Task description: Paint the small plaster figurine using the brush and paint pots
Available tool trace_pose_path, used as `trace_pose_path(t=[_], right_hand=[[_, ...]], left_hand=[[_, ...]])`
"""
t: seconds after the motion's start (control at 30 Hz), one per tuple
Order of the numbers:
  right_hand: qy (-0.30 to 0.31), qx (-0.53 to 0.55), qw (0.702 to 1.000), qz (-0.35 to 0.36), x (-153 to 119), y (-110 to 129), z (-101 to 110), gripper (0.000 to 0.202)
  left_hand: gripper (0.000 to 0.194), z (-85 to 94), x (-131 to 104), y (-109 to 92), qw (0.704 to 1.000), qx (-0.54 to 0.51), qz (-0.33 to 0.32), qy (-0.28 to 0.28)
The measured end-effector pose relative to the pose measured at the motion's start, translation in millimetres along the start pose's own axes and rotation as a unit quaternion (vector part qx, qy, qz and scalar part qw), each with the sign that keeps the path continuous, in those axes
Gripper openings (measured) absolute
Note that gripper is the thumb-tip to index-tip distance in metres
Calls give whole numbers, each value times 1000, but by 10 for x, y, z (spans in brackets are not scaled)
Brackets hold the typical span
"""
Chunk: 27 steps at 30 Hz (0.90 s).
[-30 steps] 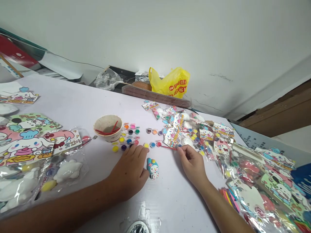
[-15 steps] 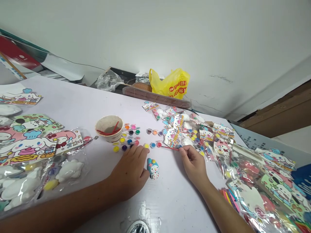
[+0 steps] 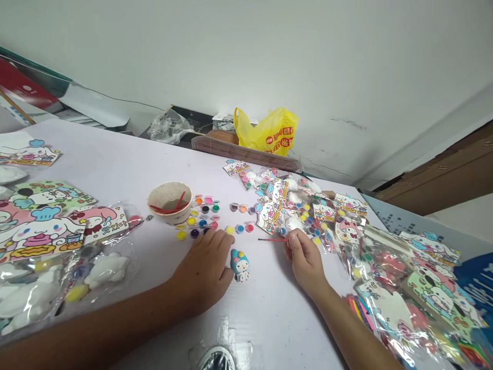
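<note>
Between my hands a small painted figurine (image 3: pixel 241 266) with a blue hood and a yellow spot lies on the white table. My right hand (image 3: pixel 306 257) pinches a thin red paintbrush (image 3: pixel 272 240), its dark tip pointing left. My left hand (image 3: pixel 206 272) rests palm down with its fingers bent slightly, just left of the figurine and by the near edge of the paint pots; nothing shows in it. Small paint pots (image 3: pixel 230 230) in several colours stand in rows beyond my hands. Behind my left hand is a paper cup (image 3: pixel 170 203) of cloudy water with red brushes in it.
Bagged white figurines with printed cards (image 3: pixel 42 231) lie at the left. More packets (image 3: pixel 393 308) cover the right side. A yellow plastic bag (image 3: pixel 269 133) stands past the far table edge. A round metal-rimmed fitting (image 3: pixel 217 358) is at the near edge.
My right hand has moved slightly down, away from the packets, and the brush in it now lies clear of them. My left hand has stayed by the figurine. The view has shifted slightly.
</note>
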State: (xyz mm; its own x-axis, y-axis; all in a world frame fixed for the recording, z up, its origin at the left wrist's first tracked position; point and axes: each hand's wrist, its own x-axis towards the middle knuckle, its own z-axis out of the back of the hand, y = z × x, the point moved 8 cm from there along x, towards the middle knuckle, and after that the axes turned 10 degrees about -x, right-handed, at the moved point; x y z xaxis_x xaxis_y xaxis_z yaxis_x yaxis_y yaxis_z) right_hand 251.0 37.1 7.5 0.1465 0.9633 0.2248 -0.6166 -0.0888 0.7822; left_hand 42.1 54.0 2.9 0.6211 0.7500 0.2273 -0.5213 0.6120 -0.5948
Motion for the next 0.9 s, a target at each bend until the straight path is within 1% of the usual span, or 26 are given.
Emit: trace_pose_path(t=[0.1, 0.2, 0.33, 0.4, 0.5, 0.57, 0.67, 0.8, 0.9], right_hand=[[7, 29, 999, -21, 6, 64, 17, 52], [34, 83, 993, -73, 13, 107, -9, 54], [97, 151, 974, -140, -41, 171, -100, 48], [111, 177, 964, -161, -114, 177, -115, 45], [121, 205, 953, -188, -284, 114, -115, 40], [131, 210, 949, -195, -400, 62, -113, 38], [153, 190, 954, -174, -506, 50, -108, 35], [202, 169, 955, -135, -551, 112, -153, 30], [201, 160, 958, -125, -556, 107, -158, 28]], left_hand=[[37, 0, 12, 7, 1000, 0, 17, 15], [33, -1, 18, 13, 999, 0, 36, 34], [32, 4, 26, 3, 997, 5, 52, 49], [31, 5, 34, -3, 997, 9, 54, 51], [31, 5, 41, -8, 997, 13, 52, 49], [31, 3, 40, -10, 998, 16, 46, 46], [31, -3, 34, -3, 998, 20, 42, 43], [32, -5, 32, -6, 998, 21, 39, 45], [32, -3, 35, -11, 998, 22, 39, 47]])
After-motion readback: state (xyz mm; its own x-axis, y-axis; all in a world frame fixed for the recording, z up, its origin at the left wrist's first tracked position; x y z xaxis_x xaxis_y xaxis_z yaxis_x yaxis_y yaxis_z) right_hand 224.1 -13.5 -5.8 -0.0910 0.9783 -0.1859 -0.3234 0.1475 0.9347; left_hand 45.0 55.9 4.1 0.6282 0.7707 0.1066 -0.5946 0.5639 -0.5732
